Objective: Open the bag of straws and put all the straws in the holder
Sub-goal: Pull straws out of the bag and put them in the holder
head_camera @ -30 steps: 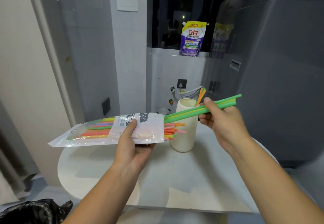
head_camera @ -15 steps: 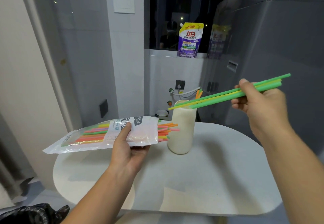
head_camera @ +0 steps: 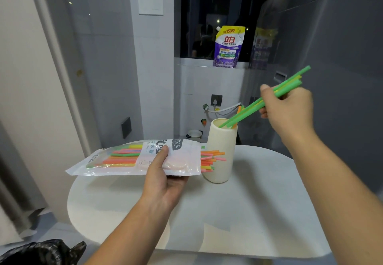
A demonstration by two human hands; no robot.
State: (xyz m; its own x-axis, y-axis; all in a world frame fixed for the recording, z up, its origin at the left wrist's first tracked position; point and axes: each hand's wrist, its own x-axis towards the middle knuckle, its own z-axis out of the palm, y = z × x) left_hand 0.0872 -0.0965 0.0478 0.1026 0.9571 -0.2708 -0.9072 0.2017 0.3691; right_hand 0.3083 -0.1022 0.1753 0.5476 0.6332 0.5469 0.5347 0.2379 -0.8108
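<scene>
Now the straw bundle (head_camera: 246, 113), green with some yellow, is seen tilted more steeply than half a second ago. Its lower tips, which then lay level with the rim at the holder's left side, have been brought inside the mouth of the holder (head_camera: 222, 138). The bundle is pinched in the grip of the right hand (head_camera: 290, 109), thumb on top and fingers curled beneath, above and to the right of the holder. Orange straws (head_camera: 239, 109) are already stood against the holder's far right rim.

The bag (head_camera: 116, 161) is kept where it was, held flat above the bench (head_camera: 259, 213) in the closed grip of the left hand (head_camera: 163, 175), with the thumb laid over the printed label. Its open end is turned right, and the loose straw ends (head_camera: 209, 158) protrude just in front of the holder's left wall; whether they touch it cannot be told.

The holder is stood on the far part of the bench, near the far edge. A broad stretch of white top is seen from its foot to the rounded near edge and out to the right edge. A grey appliance (head_camera: 331, 47) rises just beyond the right hand, and a detergent pouch (head_camera: 228, 47) is propped on the sill behind the holder.
</scene>
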